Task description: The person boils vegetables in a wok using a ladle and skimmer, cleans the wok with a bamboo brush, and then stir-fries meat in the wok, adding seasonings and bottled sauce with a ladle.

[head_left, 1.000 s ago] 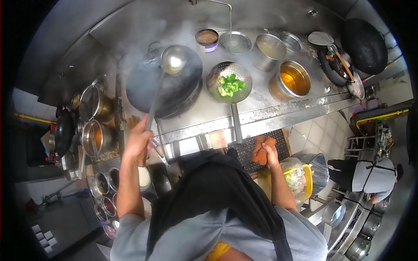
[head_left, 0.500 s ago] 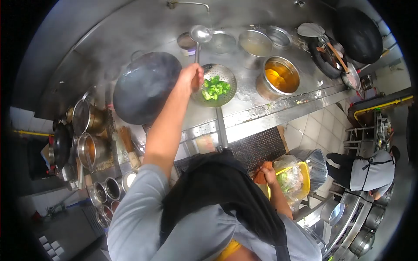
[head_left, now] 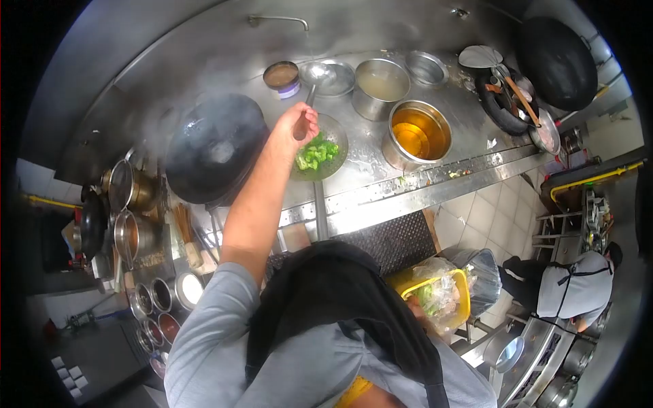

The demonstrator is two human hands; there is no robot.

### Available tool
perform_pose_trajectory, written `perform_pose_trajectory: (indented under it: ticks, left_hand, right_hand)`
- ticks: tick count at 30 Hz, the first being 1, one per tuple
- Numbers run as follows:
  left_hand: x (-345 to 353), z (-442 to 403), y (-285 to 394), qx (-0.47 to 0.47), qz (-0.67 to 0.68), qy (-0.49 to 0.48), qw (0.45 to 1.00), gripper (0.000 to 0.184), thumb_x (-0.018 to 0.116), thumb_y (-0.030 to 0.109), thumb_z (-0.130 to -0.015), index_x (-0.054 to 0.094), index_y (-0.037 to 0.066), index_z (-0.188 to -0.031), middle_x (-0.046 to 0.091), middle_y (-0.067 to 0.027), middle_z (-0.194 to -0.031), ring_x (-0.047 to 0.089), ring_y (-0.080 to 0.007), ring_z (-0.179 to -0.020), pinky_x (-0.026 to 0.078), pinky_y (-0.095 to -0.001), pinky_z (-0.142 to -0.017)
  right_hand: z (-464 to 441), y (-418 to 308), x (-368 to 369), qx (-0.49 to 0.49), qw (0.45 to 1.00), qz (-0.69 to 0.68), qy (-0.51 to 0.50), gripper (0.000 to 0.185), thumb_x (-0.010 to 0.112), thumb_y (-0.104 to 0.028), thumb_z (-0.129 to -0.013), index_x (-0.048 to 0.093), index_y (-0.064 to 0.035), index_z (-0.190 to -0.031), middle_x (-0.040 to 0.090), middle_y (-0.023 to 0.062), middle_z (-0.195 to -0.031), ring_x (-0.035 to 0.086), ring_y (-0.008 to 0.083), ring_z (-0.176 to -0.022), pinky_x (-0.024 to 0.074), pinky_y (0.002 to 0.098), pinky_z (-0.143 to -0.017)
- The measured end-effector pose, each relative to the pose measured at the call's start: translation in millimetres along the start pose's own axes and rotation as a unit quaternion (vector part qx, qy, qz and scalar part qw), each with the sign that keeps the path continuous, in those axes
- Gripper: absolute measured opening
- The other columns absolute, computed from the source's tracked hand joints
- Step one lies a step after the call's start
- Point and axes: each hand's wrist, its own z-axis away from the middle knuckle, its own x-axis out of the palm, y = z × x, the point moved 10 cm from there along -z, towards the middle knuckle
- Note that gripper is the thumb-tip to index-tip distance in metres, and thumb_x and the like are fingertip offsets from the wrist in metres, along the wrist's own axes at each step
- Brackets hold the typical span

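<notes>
My left hand (head_left: 297, 125) is closed round the handle of a metal ladle (head_left: 317, 73), whose bowl is over a steel bowl (head_left: 342, 80) under the tap. Just right of that hand, a perforated strainer (head_left: 336, 154) holds green broccoli (head_left: 316, 152). The dark wok (head_left: 218, 146) steams to the left of my forearm. My right hand (head_left: 416, 309) is low beside the yellow-rimmed bin, mostly hidden by my body and the bin; its fingers and anything in them cannot be made out.
On the counter stand a pot of amber liquid (head_left: 418, 136), a steel pot (head_left: 381, 88) and a round tub (head_left: 281, 76). A yellow-rimmed bin (head_left: 464, 299) is at lower right. A co-worker (head_left: 575, 285) bends at the far right. Seasoning containers (head_left: 161, 295) sit at lower left.
My left hand has swung the ladle from over the wok to the bowl under the tap. My right hand, earlier holding an orange-brown cloth, has dropped lower and the cloth is out of sight.
</notes>
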Motion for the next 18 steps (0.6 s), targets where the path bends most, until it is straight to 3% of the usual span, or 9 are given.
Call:
perform_pose_trajectory:
  ticks: [2, 3, 4, 6, 7, 9, 12, 17, 18]
  left_hand:
    - [8, 4, 4, 0.010, 0.015, -0.006, 1.000, 0.014, 0.048, 0.011, -0.092, 0.048, 0.013, -0.078, 0.051, 0.0068, -0.066, 0.050, -0.0044, -0.051, 0.040, -0.0245, -0.050]
    - [12, 7, 7, 0.015, 0.019, -0.006, 1.000, 0.014, 0.048, 0.011, -0.092, 0.048, 0.013, -0.079, 0.051, 0.0067, -0.066, 0.050, -0.0045, -0.051, 0.040, -0.0244, -0.050]
    - [15, 10, 9, 0.020, 0.024, -0.005, 0.999, 0.014, 0.047, 0.011, -0.092, 0.048, 0.013, -0.079, 0.051, 0.0065, -0.067, 0.051, -0.0045, -0.051, 0.040, -0.0244, -0.050]
    - [20, 16, 12, 0.026, 0.033, -0.024, 0.999, 0.014, 0.047, 0.012, -0.093, 0.048, 0.013, -0.079, 0.052, 0.0062, -0.067, 0.051, -0.0045, -0.051, 0.040, -0.0245, -0.050]
    - [20, 19, 13, 0.030, 0.039, -0.031, 0.998, 0.014, 0.046, 0.012, -0.093, 0.048, 0.013, -0.079, 0.052, 0.0060, -0.068, 0.051, -0.0045, -0.051, 0.040, -0.0245, -0.050]
    - [15, 27, 16, 0.038, 0.040, -0.034, 0.998, 0.014, 0.045, 0.012, -0.093, 0.049, 0.012, -0.080, 0.053, 0.0054, -0.070, 0.051, -0.0046, -0.051, 0.040, -0.0249, -0.050]
    - [10, 54, 18, 0.050, 0.053, -0.044, 0.996, 0.014, 0.046, 0.011, -0.093, 0.050, 0.012, -0.080, 0.053, 0.0048, -0.070, 0.051, -0.0044, -0.051, 0.040, -0.0247, -0.050]
    - [-28, 122, 16, 0.094, 0.056, -0.040, 0.993, 0.011, 0.048, 0.011, -0.094, 0.050, 0.011, -0.083, 0.053, 0.0040, -0.071, 0.050, -0.0044, -0.052, 0.039, -0.0243, -0.048]
    - [-39, 143, 14, 0.103, 0.051, -0.025, 0.993, 0.000, 0.051, 0.011, -0.094, 0.051, 0.011, -0.094, 0.052, 0.0036, -0.071, 0.048, -0.0048, -0.051, 0.039, -0.0244, -0.047]
  right_hand:
    - [-17, -38, 6, -0.023, 1.000, -0.011, -0.008, 0.047, 0.067, -0.033, -0.089, 0.063, 0.0009, -0.121, 0.068, 0.0141, -0.110, 0.067, 0.0250, -0.097, 0.0537, 0.0374, -0.085]
    - [-14, -75, 20, 0.000, 0.998, -0.052, 0.035, 0.013, 0.060, -0.019, -0.091, 0.062, -0.0085, -0.098, 0.062, 0.0080, -0.085, 0.063, 0.0203, -0.076, 0.0512, 0.0367, -0.068]
    - [-25, -111, 25, -0.069, 0.995, -0.044, 0.049, 0.019, 0.062, -0.018, -0.092, 0.063, -0.0064, -0.107, 0.067, 0.0096, -0.093, 0.067, 0.0232, -0.087, 0.0551, 0.0364, -0.078]
    - [-46, -149, 26, -0.073, 0.995, -0.035, 0.062, 0.027, 0.064, -0.020, -0.093, 0.063, -0.0032, -0.114, 0.070, 0.0100, -0.098, 0.069, 0.0252, -0.095, 0.0562, 0.0366, -0.085]
    - [-74, -154, 18, -0.066, 0.996, 0.011, 0.065, 0.030, 0.067, -0.019, -0.092, 0.063, -0.0012, -0.115, 0.070, 0.0115, -0.103, 0.069, 0.0255, -0.095, 0.0564, 0.0374, -0.083]
    - [-58, -218, 52, -0.133, 0.991, -0.027, -0.002, 0.033, 0.069, -0.018, -0.090, 0.062, -0.0008, -0.117, 0.070, 0.0113, -0.104, 0.069, 0.0254, -0.096, 0.0566, 0.0372, -0.083]
    - [-53, -257, 76, -0.127, 0.992, 0.000, -0.020, 0.036, 0.070, -0.018, -0.089, 0.062, -0.0004, -0.119, 0.069, 0.0107, -0.105, 0.069, 0.0254, -0.096, 0.0562, 0.0376, -0.085]
    - [-52, -256, 91, -0.060, 0.994, 0.081, -0.041, 0.043, 0.069, -0.021, -0.089, 0.060, -0.0018, -0.127, 0.066, 0.0076, -0.115, 0.064, 0.0220, -0.103, 0.0495, 0.0366, -0.091]
    - [-59, -247, 88, -0.054, 0.993, 0.090, -0.052, 0.045, 0.069, -0.021, -0.089, 0.059, -0.0019, -0.128, 0.065, 0.0079, -0.117, 0.063, 0.0223, -0.105, 0.0489, 0.0370, -0.092]
